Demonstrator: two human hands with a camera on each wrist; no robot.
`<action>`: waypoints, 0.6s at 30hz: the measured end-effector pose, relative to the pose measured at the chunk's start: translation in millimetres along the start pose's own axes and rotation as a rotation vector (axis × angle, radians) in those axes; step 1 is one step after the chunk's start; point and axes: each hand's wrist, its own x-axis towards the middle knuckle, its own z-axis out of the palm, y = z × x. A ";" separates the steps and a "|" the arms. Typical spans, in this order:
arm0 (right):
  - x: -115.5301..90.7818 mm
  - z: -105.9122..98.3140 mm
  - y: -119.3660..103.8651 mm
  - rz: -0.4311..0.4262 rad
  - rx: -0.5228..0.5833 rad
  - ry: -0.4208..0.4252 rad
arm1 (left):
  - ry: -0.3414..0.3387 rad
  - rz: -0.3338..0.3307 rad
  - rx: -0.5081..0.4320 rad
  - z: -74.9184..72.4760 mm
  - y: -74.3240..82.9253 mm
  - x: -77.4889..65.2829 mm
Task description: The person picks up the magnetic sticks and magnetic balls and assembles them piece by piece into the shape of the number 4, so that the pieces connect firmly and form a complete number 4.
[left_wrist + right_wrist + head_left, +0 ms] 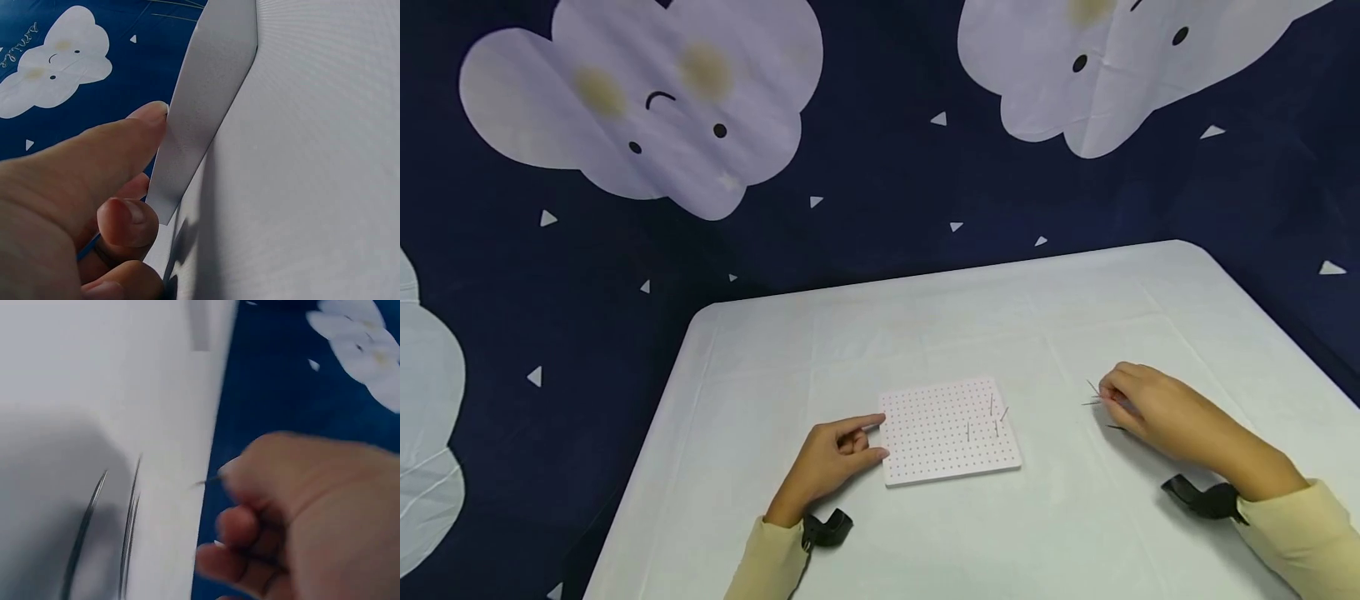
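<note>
A white pegboard (925, 433) with rows of small holes lies flat on the table. Several thin metal pins (967, 432) stand in its right half, one of them tilted. My left hand (827, 462) touches the board's left edge with a straight index finger and the thumb, set apart; its other fingers are bent. Off to the right of the board, my right hand (1157, 408) pinches a thin metal pin (209, 481) between thumb and index finger. Loose pins (84, 537) lie on the table just below that hand.
A white cloth covers the table (925, 325). Behind it hangs a dark blue curtain (880, 242) printed with smiling clouds and small white triangles. Each wrist carries a black camera mount (1202, 497).
</note>
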 end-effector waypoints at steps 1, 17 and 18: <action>2.1 2.2 -1.7 0.004 0.054 0.030 | 0.000 0.000 -0.003 -0.2 0.0 -0.3; 18.5 55.8 -58.9 0.089 0.660 0.254 | 0.001 0.010 -0.008 0.7 -0.7 0.1; 18.8 56.9 -61.7 0.086 0.663 0.267 | 0.000 0.008 -0.007 0.7 -0.5 0.2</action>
